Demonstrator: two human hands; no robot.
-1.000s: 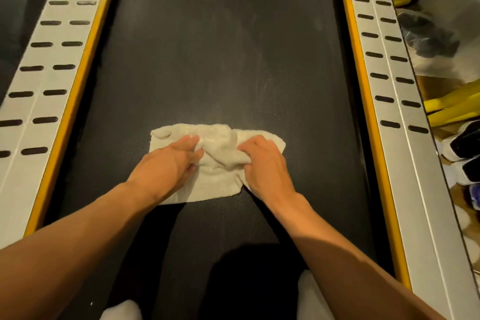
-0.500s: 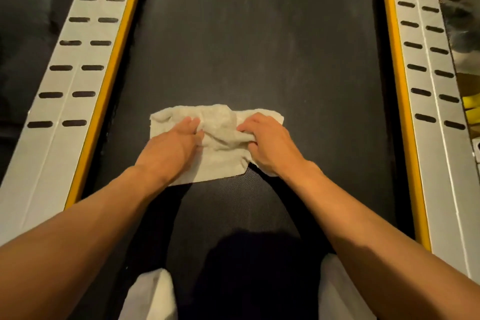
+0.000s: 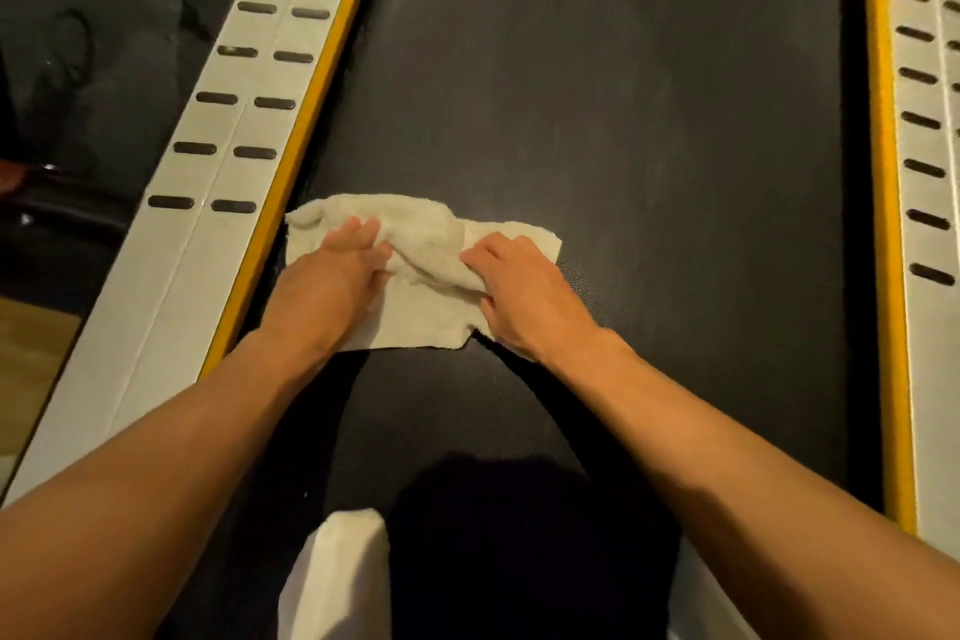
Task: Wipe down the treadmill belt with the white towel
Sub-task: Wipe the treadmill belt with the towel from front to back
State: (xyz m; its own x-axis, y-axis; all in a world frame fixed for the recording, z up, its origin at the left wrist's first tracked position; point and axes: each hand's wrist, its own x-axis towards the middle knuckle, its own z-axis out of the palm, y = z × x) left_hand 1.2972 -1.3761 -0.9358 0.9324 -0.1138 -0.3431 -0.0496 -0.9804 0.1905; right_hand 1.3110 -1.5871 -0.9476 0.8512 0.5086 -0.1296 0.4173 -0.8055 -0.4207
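Observation:
The white towel (image 3: 422, 244) lies on the black treadmill belt (image 3: 649, 120), its left end right against the left yellow edge strip (image 3: 311, 104). My left hand (image 3: 327, 286) presses down on the towel's left half with fairly straight fingers. My right hand (image 3: 530, 296) rests on the right half, its fingers curled round a bunched fold of cloth in the middle. A flat flap of towel shows below and between both hands.
Pale side rails with dark slots run along both sides, the left rail (image 3: 208, 182) and the right rail (image 3: 930, 146), each bordered by a yellow strip. My white-clad knee (image 3: 337, 572) rests on the belt near the bottom. Dark floor with cables lies at the far left.
Both hands have slid the towel leftwards across the belt, from about the middle to the left yellow strip. The grip on the towel looks unchanged.

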